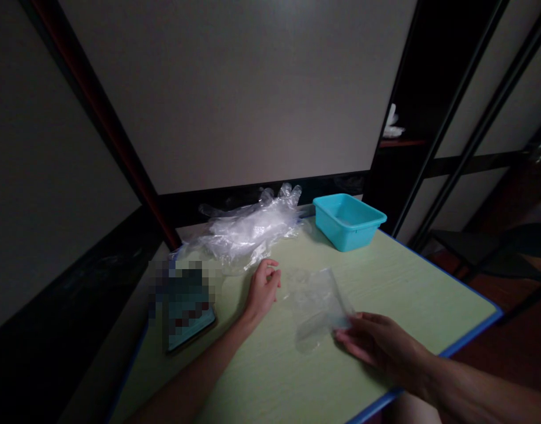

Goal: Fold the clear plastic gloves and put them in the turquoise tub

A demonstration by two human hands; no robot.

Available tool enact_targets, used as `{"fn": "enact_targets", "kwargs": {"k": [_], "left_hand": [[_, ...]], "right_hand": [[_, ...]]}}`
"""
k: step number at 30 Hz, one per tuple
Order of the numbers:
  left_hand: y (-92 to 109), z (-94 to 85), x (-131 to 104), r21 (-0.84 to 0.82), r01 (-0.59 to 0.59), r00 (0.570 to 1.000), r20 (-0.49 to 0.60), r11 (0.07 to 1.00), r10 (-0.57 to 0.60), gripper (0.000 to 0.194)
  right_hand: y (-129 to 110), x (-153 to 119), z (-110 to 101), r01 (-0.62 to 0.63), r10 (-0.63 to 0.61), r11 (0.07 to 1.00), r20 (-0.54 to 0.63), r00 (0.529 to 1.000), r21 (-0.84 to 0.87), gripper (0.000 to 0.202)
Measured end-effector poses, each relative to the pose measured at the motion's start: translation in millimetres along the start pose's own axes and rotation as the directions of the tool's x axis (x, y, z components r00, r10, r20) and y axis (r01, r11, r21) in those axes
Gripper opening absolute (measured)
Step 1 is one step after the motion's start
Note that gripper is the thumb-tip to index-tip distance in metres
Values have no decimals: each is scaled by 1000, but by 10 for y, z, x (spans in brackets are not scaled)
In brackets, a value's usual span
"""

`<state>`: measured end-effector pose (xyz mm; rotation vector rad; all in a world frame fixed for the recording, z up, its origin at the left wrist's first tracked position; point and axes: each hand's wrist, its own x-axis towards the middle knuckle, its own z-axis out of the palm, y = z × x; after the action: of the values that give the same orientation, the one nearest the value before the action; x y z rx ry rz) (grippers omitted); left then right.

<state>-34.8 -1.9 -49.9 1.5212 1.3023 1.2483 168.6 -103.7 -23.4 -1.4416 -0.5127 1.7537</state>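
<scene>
A thin clear plastic glove (317, 303) lies spread flat on the table, its outline faint against the green top. At its near right corner my right hand (379, 347) pinches the plastic between thumb and fingers. Left of the glove, my left hand (264, 288) hovers at or just over the table, fingers loosely bent and a little apart, with nothing visible in it. Beyond it is a crumpled pile of clear plastic gloves (253, 227), some finger shapes sticking up at the top.
A turquoise plastic basket (350, 227) stands at the back right of the pale green table (412, 294), which has a blue edge. A phone or tablet (191, 330), partly blurred out, is at the left. Cabinet panels (253, 106) rise behind; a dark chair (495, 253) is at right.
</scene>
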Motion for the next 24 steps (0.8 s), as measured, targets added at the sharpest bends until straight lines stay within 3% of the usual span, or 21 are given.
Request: {"fn": "enact_targets", "kwargs": {"k": [2,3,5,6,7,9,11,12,14,16,19,24], "left_hand": [[-2,1,-6,-4,-1,1000,3,1000,1,18],[0,3,-11,-7,-1,1000,5,1000,1,17],[12,7,-20,-14,-2,1000,10,1000,2,17],[21,9,-25,-18,-2,1000,12,1000,3,17],[30,11,-29,-21,-3,1000,12,1000,3,17],[47,15,-36,-27,-2,1000,10,1000,2,17],[57,18,-40,-31,2,1000,6,1000,-2,16],[59,20,-40,-32,4,1000,5,999,-4,16],[58,22,-39,-31,10,1000,6,999,-10,15],[55,23,-37,-28,13,1000,9,1000,-13,16],[53,21,-37,-28,11,1000,21,1000,-10,17],[44,17,-38,-28,9,999,36,1000,-8,14]], "right_hand": [[-1,-85,-63,-46,66,987,130,989,-152,6],[-36,-91,-124,-25,81,961,192,978,-277,12],[-161,-40,-271,113,45,825,264,964,-554,20],[-241,6,-343,229,-32,692,287,957,-684,20],[-326,56,-404,386,-181,520,343,922,-762,19],[-482,148,-477,549,-398,139,461,793,-824,19],[-589,216,-486,620,-447,-95,590,673,-779,27],[-619,242,-474,648,-423,-168,648,633,-743,37],[-637,291,-439,693,-323,-267,740,590,-670,63],[-620,347,-411,709,-212,-327,780,589,-625,81],[-583,429,-398,704,-118,-358,778,617,-613,94],[-576,466,-406,649,-56,-357,709,703,-672,103]]}}
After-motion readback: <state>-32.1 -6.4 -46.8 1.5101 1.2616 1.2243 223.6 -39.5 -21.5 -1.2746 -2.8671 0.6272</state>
